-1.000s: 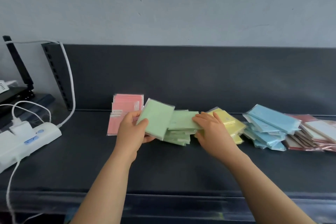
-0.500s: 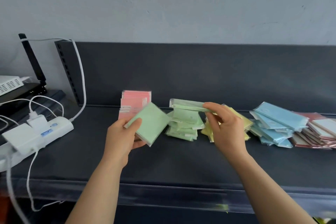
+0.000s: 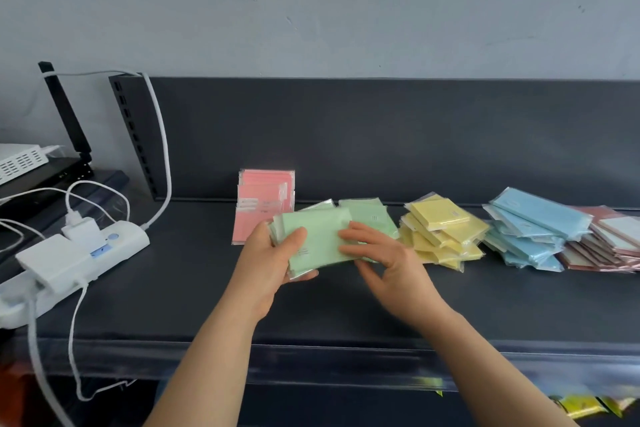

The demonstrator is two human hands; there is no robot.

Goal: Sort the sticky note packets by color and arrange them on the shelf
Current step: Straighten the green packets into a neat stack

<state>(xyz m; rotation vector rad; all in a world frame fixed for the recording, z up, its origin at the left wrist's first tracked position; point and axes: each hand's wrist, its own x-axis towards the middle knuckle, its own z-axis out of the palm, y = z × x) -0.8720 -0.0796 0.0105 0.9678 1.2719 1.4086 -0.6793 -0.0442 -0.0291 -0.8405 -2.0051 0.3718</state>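
Our left hand (image 3: 266, 263) grips a fanned stack of green packets (image 3: 311, 246) just above the shelf (image 3: 173, 295), thumb on top. Our right hand (image 3: 384, 260) touches the stack's right edge, fingers loosely spread. Farther back we see the pink pile (image 3: 265, 204), yellow pile (image 3: 443, 232) and blue pile (image 3: 533, 225).

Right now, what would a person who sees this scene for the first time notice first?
The eye goes first to the colours on the dark shelf: a pink stack at the back, then a yellow pile, a blue pile and a reddish pile at the far right. In the middle, the left hand grips green packets and the right hand touches them. At the left lies a white power strip.
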